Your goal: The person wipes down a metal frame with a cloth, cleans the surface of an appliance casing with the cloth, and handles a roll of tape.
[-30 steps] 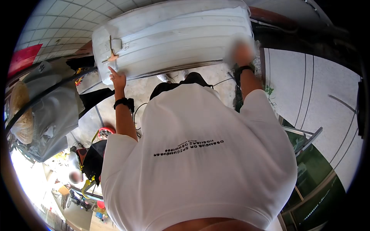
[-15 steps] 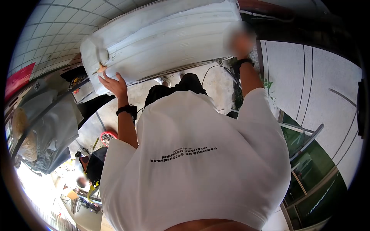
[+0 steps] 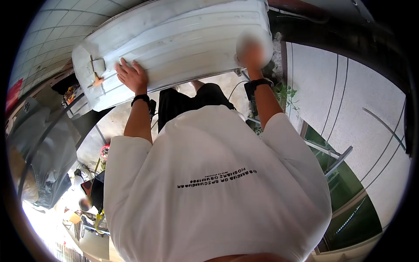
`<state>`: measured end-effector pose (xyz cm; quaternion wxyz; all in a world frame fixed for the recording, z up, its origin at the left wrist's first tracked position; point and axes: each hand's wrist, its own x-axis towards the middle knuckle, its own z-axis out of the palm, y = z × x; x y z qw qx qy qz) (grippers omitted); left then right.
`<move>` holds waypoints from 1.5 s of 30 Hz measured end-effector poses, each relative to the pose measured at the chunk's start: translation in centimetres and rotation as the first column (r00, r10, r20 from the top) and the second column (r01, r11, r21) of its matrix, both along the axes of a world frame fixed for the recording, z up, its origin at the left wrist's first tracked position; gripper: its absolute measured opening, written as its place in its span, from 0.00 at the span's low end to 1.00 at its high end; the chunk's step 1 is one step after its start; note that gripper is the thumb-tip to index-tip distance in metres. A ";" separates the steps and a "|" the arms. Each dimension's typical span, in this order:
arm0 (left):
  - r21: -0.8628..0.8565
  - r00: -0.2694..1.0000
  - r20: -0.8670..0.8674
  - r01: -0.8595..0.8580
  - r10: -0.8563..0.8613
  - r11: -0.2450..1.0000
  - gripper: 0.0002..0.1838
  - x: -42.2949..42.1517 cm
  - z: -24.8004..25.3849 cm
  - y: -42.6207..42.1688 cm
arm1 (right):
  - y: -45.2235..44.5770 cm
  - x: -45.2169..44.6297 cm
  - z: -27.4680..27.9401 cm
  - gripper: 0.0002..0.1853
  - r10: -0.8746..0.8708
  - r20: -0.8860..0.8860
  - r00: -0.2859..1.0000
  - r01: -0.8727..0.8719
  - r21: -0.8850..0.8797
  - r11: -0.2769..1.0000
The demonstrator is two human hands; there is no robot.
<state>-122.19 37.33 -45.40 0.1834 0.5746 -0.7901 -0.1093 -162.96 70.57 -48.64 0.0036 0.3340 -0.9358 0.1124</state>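
My left hand [image 3: 132,77] lies palm down with its fingers spread on a long white ribbed surface [image 3: 183,32], near its front edge. To the left of that hand, a small tool with a tan part [image 3: 96,81] and a thin rod lies on the surface, beside a small white block [image 3: 99,66]. My right hand [image 3: 252,54] is over the right end of the surface. A blur covers it, so its fingers and anything in them are hidden.
Grey plastic sheeting [image 3: 41,144] hangs at the left. A red container [image 3: 104,151] stands on the floor, lower left. Another person [image 3: 85,202] is partly visible below it. A green plant [image 3: 284,96] grows by the pale paving [image 3: 314,83] on the right.
My left hand has moved from beside the tool, rightward and farther onto the surface, and now lies flat. My right hand has shifted left. The view has shifted too.
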 end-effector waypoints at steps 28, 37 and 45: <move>0.025 0.999 -0.014 -0.037 0.037 0.999 0.30 0.7 -0.1 0.1 | -1.4 -3.2 3.9 0.14 0.191 0.042 0.981 -0.195 0.319 0.927; 0.009 0.999 -0.026 -0.021 0.021 1.000 0.29 1.1 -0.5 -0.3 | -7.6 3.7 5.1 0.19 0.181 0.285 0.941 -0.250 0.229 0.941; 0.025 0.997 -0.066 -0.038 0.039 0.999 0.29 0.8 0.2 0.0 | 0.5 -6.6 -3.3 0.14 0.159 0.212 0.964 -0.228 0.357 0.906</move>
